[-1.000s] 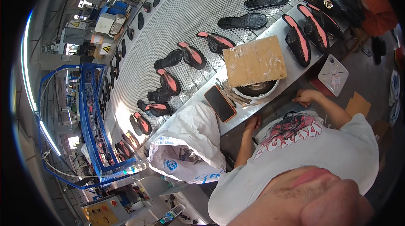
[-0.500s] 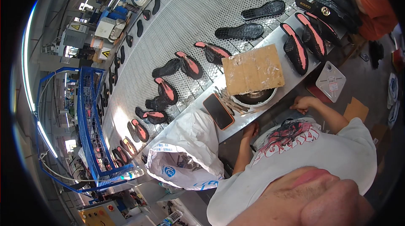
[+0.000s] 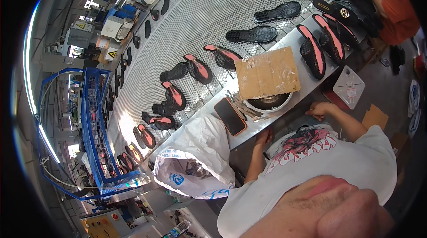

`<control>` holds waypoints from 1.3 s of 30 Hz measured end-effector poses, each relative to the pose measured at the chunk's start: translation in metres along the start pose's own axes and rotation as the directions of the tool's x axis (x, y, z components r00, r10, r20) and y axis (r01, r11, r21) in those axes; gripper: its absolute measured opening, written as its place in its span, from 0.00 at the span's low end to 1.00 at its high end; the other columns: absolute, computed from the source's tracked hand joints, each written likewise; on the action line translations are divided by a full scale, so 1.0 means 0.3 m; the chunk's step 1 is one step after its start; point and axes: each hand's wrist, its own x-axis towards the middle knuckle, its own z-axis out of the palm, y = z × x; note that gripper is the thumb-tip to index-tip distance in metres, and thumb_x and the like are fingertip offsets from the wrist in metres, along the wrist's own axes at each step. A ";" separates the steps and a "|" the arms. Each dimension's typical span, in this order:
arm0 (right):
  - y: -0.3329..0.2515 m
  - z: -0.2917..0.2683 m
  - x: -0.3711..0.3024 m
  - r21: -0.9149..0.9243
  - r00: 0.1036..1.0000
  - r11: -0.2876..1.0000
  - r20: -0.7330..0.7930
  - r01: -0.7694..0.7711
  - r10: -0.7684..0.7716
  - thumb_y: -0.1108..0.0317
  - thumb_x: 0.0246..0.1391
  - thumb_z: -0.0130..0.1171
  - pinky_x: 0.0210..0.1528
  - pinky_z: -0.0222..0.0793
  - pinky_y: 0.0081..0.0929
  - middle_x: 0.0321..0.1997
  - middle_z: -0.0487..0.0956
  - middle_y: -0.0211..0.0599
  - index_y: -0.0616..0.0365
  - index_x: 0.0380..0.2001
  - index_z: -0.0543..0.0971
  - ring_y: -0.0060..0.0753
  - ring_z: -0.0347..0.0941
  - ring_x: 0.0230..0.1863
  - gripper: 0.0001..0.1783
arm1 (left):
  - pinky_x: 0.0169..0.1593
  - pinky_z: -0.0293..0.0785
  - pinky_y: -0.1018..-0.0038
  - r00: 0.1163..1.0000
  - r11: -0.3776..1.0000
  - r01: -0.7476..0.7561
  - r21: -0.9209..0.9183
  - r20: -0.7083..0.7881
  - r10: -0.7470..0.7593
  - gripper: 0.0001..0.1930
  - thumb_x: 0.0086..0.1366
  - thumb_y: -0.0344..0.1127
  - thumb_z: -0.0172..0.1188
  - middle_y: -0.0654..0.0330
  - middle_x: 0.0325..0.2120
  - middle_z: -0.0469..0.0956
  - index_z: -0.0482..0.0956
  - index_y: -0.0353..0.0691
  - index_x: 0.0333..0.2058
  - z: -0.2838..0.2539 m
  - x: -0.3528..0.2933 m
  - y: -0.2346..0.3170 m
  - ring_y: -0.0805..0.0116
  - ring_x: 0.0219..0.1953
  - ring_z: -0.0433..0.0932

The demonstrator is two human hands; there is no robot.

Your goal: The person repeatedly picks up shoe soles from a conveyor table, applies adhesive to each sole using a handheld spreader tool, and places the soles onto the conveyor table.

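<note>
My left hand (image 3: 264, 136) is low beside the front edge of the metal ledge (image 3: 255, 124), its fingers mostly hidden. Farther right, my right hand (image 3: 316, 110) hangs below the ledge with its fingers curled in; nothing shows in it. Nearest on the ledge is a dark-screened phone (image 3: 230, 116) in an orange case. Beside it several thin sticks or brushes (image 3: 249, 111) lie against a round bowl (image 3: 272, 103), partly covered by a worn cardboard piece (image 3: 268, 72). Black woven slip-on shoes (image 3: 312, 53) with pink insoles stand to the right.
A mesh conveyor belt (image 3: 178, 29) carries shoes and black soles (image 3: 251, 34). A white sack (image 3: 200, 138) stands open left of the phone. At far right, a co-worker in orange (image 3: 398, 16) reaches toward the belt. A red-and-white box (image 3: 349, 86) is below the ledge.
The shoes and soles on the belt have crept slightly left. The co-worker's hand has moved left along the top edge. My hands have stayed in place.
</note>
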 end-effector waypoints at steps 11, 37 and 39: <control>0.020 0.000 0.015 0.002 1.000 1.000 0.019 0.000 -0.001 0.46 0.59 0.47 0.17 0.64 0.27 0.12 0.75 0.36 0.59 0.10 0.72 0.26 0.67 0.11 0.32 | 0.11 0.47 0.76 1.000 1.000 -0.015 0.013 -0.022 0.016 0.08 0.57 0.35 0.42 0.64 0.09 0.65 0.70 0.46 0.23 0.012 -0.027 0.019 0.75 0.06 0.58; -0.520 -0.765 -0.559 -0.461 0.596 0.784 -0.514 0.415 -0.617 0.70 0.43 0.62 0.36 0.68 0.27 0.30 0.76 0.37 0.60 0.34 0.76 0.30 0.73 0.32 0.13 | 0.10 0.53 0.73 0.995 0.998 -0.032 0.051 -0.093 0.036 0.09 0.59 0.32 0.42 0.60 0.09 0.67 0.71 0.42 0.23 0.028 -0.072 0.015 0.71 0.07 0.63; -0.355 -1.119 -0.385 -0.735 0.293 0.656 -0.597 0.172 -0.747 0.71 0.39 0.61 0.44 0.69 0.36 0.39 0.77 0.48 0.59 0.42 0.73 0.48 0.74 0.42 0.22 | 0.11 0.54 0.74 0.994 0.997 -0.050 0.065 -0.094 0.056 0.10 0.61 0.33 0.40 0.60 0.10 0.67 0.70 0.41 0.24 0.039 -0.059 0.008 0.71 0.08 0.64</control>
